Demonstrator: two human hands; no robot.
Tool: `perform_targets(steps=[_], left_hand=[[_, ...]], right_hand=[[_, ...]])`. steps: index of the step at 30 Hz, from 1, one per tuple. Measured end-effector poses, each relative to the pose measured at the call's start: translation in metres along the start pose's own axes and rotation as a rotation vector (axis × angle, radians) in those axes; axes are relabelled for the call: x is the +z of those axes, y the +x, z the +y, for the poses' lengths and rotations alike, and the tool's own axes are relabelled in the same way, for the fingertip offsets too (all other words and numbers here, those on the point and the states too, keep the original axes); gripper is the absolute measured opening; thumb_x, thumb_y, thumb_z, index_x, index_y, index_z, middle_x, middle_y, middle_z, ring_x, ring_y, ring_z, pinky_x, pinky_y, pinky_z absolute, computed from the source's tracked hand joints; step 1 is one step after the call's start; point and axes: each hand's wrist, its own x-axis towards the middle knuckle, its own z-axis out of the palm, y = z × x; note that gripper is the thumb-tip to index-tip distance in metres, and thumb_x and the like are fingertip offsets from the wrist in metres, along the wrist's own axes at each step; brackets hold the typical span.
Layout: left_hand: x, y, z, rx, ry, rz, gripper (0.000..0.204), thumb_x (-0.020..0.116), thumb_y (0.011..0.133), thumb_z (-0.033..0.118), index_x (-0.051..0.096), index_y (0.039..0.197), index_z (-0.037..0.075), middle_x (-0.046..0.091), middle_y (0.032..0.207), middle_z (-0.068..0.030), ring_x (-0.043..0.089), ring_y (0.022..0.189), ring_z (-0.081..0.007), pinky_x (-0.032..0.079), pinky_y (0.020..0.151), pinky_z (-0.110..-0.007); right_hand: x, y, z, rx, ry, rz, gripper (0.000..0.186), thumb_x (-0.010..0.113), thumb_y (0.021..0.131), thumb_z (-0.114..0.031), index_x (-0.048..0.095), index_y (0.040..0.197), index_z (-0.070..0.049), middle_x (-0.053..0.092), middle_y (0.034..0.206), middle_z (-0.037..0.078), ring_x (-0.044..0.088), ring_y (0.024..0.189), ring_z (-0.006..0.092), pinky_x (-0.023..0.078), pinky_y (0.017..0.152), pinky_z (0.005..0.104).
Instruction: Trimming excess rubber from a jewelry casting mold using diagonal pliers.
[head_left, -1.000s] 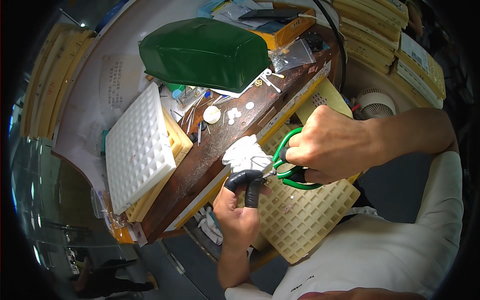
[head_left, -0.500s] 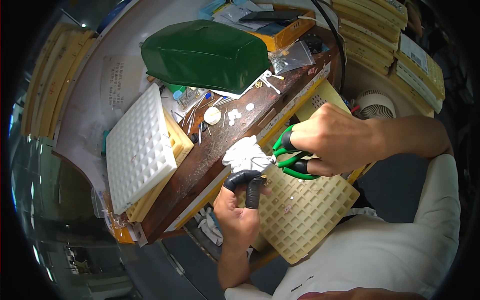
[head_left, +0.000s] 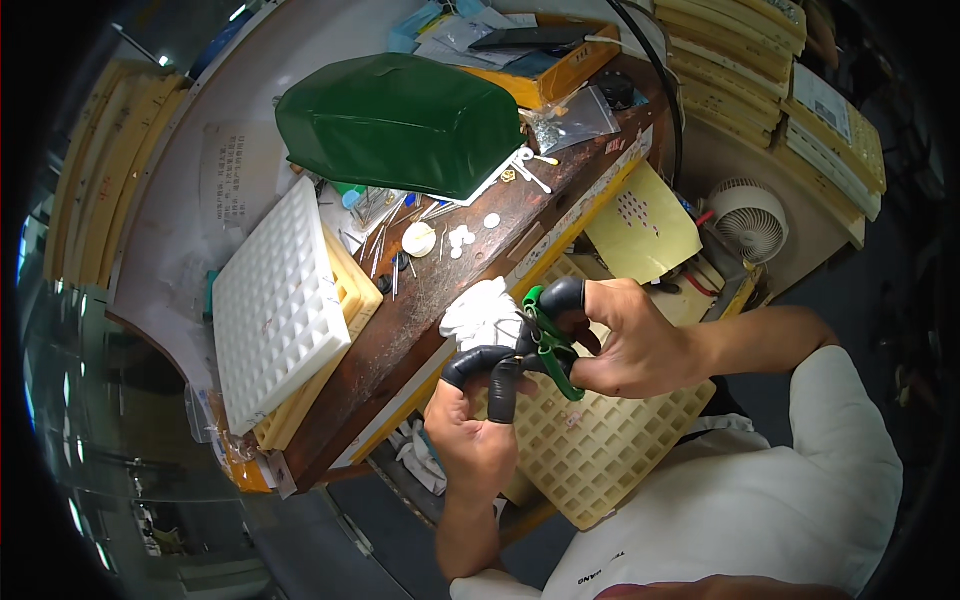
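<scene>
Black finger cots cover fingers of both hands. My left hand (head_left: 470, 440) is closed in a pinch on something too small to make out, just below a bunched white cloth (head_left: 478, 312). To its right, my right hand (head_left: 630, 350) grips green-handled scissors (head_left: 562, 377), turned so their front end is at the left fingertips; whether the blades touch what is pinched I cannot tell. Beneath both hands lies a cream pocketed tray (head_left: 600, 465).
Brown bench (head_left: 465, 260) bears a green bag-like cover (head_left: 400, 125), pins, white discs and swabs. A white gridded tray (head_left: 270, 310) rests on yellow trays at left. At right are a yellow sheet (head_left: 640, 235), a fan (head_left: 750, 222) and stacked trays (head_left: 730, 70).
My right hand has moved down and rotated, swinging the scissors toward my left fingertips. The right forearm is lower. My left hand has barely moved; the view has shifted slightly.
</scene>
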Motion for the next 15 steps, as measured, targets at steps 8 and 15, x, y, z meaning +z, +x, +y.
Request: perform_targets(steps=[8, 15], left_hand=[[0.000, -0.004, -0.009, 0.071, 0.153, 0.032, 0.017, 0.067, 0.086, -0.004, 0.066, 0.103, -0.002, 0.072, 0.089, -0.0106, 0.071, 0.081, -0.0171, 0.054, 0.079, -0.029], [0.003, -0.005, -0.002, 0.201, 0.368, 0.169, 0.012, 0.068, 0.088, -0.003, 0.066, 0.100, -0.001, 0.069, 0.084, -0.0104, 0.071, 0.076, -0.0185, 0.054, 0.075, -0.029]], right_hand=[[0.007, 0.004, 0.001, 0.374, 0.547, 0.054, 0.034, 0.074, 0.085, 0.001, 0.053, 0.112, -0.003, 0.065, 0.097, 0.003, 0.061, 0.079, 0.0049, 0.050, 0.065, 0.0213], [0.004, -0.005, -0.012, 0.373, 0.591, 0.034, 0.032, 0.080, 0.087, -0.008, 0.054, 0.106, -0.004, 0.065, 0.093, 0.001, 0.063, 0.082, 0.0059, 0.052, 0.066, 0.0222]])
